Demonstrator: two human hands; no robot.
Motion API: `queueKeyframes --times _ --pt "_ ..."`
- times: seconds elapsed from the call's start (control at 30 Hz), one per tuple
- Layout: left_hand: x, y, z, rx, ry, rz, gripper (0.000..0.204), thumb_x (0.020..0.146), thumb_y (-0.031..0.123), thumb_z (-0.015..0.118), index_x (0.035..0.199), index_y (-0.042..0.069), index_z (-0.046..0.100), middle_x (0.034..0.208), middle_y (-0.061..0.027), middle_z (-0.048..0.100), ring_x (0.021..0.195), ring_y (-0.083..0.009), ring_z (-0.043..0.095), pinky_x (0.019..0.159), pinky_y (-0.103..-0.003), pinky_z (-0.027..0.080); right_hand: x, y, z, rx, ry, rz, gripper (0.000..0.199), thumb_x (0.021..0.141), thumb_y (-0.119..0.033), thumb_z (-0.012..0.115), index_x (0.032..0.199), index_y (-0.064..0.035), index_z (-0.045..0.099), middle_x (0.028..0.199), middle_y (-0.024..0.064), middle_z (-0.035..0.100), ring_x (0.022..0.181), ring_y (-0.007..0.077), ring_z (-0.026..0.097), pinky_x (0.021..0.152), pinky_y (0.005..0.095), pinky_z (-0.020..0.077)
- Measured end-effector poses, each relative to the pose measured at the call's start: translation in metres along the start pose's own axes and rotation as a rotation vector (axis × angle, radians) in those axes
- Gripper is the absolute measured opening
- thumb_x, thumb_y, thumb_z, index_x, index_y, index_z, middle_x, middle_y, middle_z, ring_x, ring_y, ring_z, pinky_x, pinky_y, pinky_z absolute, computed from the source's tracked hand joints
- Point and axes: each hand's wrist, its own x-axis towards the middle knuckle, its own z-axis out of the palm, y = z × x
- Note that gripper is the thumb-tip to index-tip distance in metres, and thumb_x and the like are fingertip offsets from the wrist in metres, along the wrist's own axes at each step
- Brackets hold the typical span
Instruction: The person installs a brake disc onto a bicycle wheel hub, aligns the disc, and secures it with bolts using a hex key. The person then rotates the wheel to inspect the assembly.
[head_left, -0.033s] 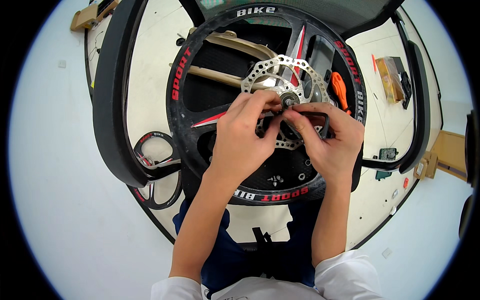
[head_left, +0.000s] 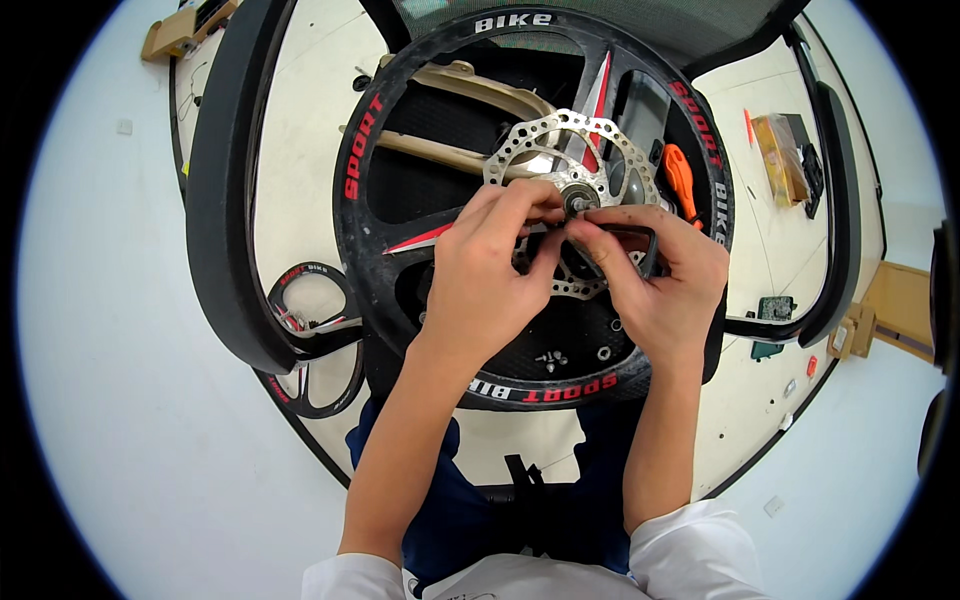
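Note:
A black bicycle wheel [head_left: 361, 205] with spokes marked in red and white lies flat in front of me. At its centre, a silver perforated brake disc [head_left: 535, 132] surrounds the hub axle [head_left: 580, 203]. My left hand [head_left: 490, 260] is closed beside the axle, its thumb and fingertips pinched together; whatever they grip is hidden. Closed from the other side, my right hand [head_left: 665, 275] holds a black bent hex key [head_left: 652, 245] between thumb and fingers. Its fingertips meet the left ones just below the axle, and the key's tip cannot be seen.
Under the wheel is a black chair seat with armrests [head_left: 222, 200]. Through the spokes show a beige fork-like frame part [head_left: 430, 150], an orange-handled tool [head_left: 679, 180] and several small bolts [head_left: 552, 358] with a nut [head_left: 603, 353]. A smaller wheel [head_left: 318, 400] lies on the floor at left.

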Motion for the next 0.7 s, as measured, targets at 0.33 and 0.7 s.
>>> queueKeyframes --times 0.33,0.7 --pt "0.000 0.001 0.000 0.006 -0.021 -0.010 0.033 0.076 -0.006 0.075 0.104 0.003 0.061 0.092 -0.0087 0.073 0.091 -0.0218 0.077 0.077 -0.030 0.057 -0.002 0.012 0.018 0.117 0.169 0.021 0.019 0.080 -0.016 0.087 0.086 -0.0030 0.076 0.073 0.0059 0.073 0.058 0.0121 0.066 0.051 0.0242 0.0500" --pt "0.000 0.000 0.000 -0.029 -0.021 -0.016 0.034 0.077 -0.004 0.077 0.107 0.004 0.063 0.094 -0.0086 0.075 0.088 -0.0226 0.076 0.077 -0.030 0.057 0.000 -0.002 -0.003 0.361 0.066 0.160 0.025 0.092 0.002 0.071 0.116 0.0068 0.066 0.091 0.0142 0.074 0.081 0.0157 0.073 0.074 0.0279 0.0591"
